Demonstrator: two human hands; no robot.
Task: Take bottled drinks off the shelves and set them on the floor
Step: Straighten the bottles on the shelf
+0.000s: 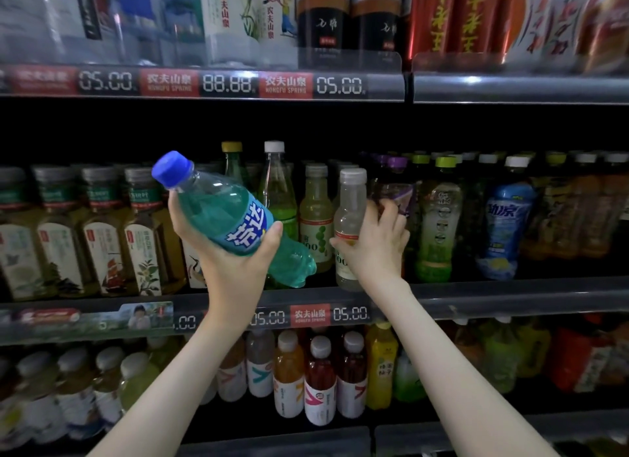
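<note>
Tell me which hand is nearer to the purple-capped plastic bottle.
Right. The right hand, gripping a pale white-capped bottle, is beside the purple-capped plastic bottle; the left hand holds a blue-capped turquoise bottle farther left.
</note>
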